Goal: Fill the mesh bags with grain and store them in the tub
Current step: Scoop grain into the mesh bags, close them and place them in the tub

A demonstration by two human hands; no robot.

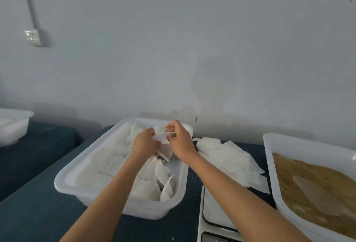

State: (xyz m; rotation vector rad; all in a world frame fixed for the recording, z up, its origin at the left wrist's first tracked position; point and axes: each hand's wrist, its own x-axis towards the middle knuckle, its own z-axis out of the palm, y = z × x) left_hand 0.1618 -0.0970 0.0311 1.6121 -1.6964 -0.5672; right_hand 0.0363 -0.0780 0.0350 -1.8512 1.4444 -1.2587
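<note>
both hands work together over the far end of the middle tub: our left hand (pixel 144 141) has its fingers curled round the left edge of a mesh bag (pixel 163 148), and our right hand (pixel 180 141) pinches the bag's upper right edge between thumb and fingers. the mesh bag is white, held tilted just above the tub's contents; whether it has grain inside, we cannot tell.

item, tub (pixel 63 181): white, rectangular, on the dark bench (pixel 34 212), holding rows of white bags on its left side and looser bags standing at angles on its right.

item, pile of flat bags (pixel 227 157): white, lying on the bench between the tub and the grain tray, just beside both.

item, grain tray (pixel 269 164): white, at our right, holding brown grain (pixel 316 176) with a pale flat piece lying on it.

item, scale (pixel 213 209): white, flat-topped, near edge of the bench, under our right forearm.

item, second white tub (pixel 15 126): far left, well apart.

item, wall socket (pixel 32 36): on the grey wall, upper left.
</note>
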